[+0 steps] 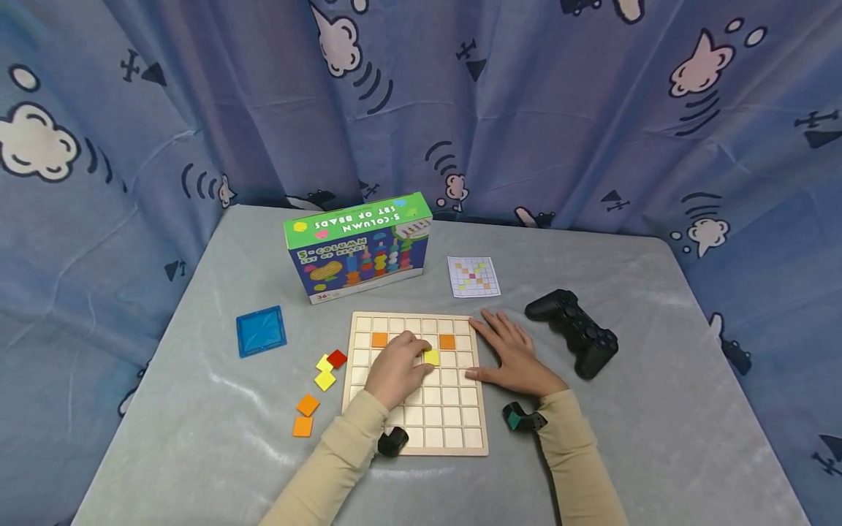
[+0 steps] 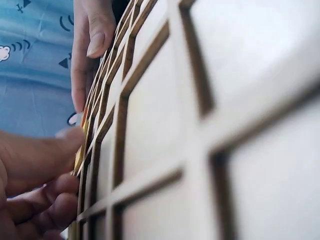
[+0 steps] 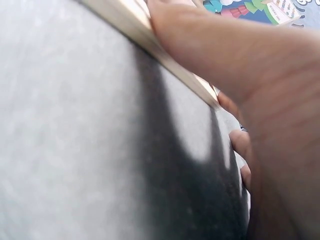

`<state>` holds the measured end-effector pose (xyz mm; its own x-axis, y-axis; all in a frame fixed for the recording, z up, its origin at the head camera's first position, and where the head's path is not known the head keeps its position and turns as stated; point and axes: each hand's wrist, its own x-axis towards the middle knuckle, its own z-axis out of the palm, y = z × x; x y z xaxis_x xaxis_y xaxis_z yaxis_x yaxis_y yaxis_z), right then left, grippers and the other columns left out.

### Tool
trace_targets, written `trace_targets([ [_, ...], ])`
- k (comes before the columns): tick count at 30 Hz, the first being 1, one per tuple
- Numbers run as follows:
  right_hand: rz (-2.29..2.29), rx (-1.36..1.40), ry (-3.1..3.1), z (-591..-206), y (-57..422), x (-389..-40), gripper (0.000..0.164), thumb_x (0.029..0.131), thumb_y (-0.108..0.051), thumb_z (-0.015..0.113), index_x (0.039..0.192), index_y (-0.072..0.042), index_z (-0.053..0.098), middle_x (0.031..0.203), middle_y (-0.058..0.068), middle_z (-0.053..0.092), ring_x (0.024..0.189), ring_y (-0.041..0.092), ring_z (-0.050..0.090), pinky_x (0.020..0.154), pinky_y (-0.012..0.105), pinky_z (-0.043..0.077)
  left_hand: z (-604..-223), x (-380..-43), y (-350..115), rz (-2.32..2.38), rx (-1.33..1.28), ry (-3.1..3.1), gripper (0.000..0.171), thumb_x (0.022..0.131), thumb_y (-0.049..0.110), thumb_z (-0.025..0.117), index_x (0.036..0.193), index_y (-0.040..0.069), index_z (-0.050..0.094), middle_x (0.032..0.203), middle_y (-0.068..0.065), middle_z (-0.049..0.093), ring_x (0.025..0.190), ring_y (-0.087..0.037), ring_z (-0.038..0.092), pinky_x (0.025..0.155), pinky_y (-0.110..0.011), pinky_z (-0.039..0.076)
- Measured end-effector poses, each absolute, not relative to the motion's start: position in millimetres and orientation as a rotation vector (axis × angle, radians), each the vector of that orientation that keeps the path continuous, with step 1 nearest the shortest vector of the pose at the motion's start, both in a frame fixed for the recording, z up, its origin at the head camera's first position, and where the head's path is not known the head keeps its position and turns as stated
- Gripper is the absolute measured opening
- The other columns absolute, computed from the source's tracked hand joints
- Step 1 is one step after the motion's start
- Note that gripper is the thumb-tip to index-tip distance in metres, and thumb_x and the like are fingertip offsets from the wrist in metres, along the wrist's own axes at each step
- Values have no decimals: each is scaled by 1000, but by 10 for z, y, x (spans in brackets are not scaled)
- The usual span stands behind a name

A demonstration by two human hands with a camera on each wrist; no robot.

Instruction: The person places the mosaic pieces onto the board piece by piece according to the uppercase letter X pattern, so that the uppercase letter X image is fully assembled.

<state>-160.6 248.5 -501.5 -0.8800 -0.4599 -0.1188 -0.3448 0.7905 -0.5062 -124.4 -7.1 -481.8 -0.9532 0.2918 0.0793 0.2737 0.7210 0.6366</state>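
Note:
A wooden grid board [image 1: 430,437] lies flat on the table, with orange tiles [image 1: 379,340] in two of its cells. Over the board's upper middle, the left hand [image 1: 397,370] pinches a yellow tile [image 1: 430,357] between thumb and fingers, at or in a cell. In the left wrist view, the left fingertips meet this tile's yellow edge [image 2: 79,159], partly hidden by the hand. The right hand [image 1: 513,358] is spread at the board's right side, its thumb and index finger touching the edge. The right wrist view shows the right thumb [image 3: 200,45] over the board's rim.
Loose yellow tiles [image 1: 325,380], a red tile [image 1: 337,358] and orange tiles [image 1: 303,427] lie left of the board. A blue tray [image 1: 261,332] sits farther left. Behind stand a toy box [image 1: 362,259] and a flat pattern card [image 1: 473,277]. A black game controller [image 1: 574,330] lies right.

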Motion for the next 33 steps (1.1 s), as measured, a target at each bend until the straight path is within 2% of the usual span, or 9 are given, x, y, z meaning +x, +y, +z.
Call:
trace_targets([
  [9,-706,-627,2754,-5004,2494,-1621,91,80,-61,65,153,-31,21,161,4,10,147,34,-1,109,63,2,-4570,-1120,-471,1330,393,2789,24,91,23,66,110,9,69,96,-2,61,77,-11,54,68,-26,46],
  [16,-717,-630,2744,-4997,2493,-1609,91,80,-61,66,153,-31,21,161,5,10,147,34,-1,109,63,2,-4557,-995,-1003,1293,115,2924,25,88,15,70,112,7,68,98,-8,61,81,-18,54,72,-34,48],
  [21,-724,-617,2744,-4995,2492,-1590,91,79,-61,66,153,-31,21,161,6,11,147,34,0,109,62,2,-4619,-971,-1212,1248,-73,2894,28,87,12,70,115,6,67,105,-12,60,89,-25,54,78,-38,49],
  [28,-722,-618,2745,-5005,2484,-1589,91,79,-62,66,152,-32,21,161,6,11,147,34,0,109,62,1,-4782,-1018,-1294,1234,-143,2860,30,83,16,76,110,5,68,92,-10,54,80,-22,46,69,-31,40],
  [33,-715,-620,2748,-5017,2490,-1595,91,79,-63,66,152,-33,21,161,6,11,147,35,0,109,63,1,-4886,-1030,-1290,1168,-161,2848,36,83,20,76,115,5,67,92,-8,52,81,-21,44,67,-30,37],
])
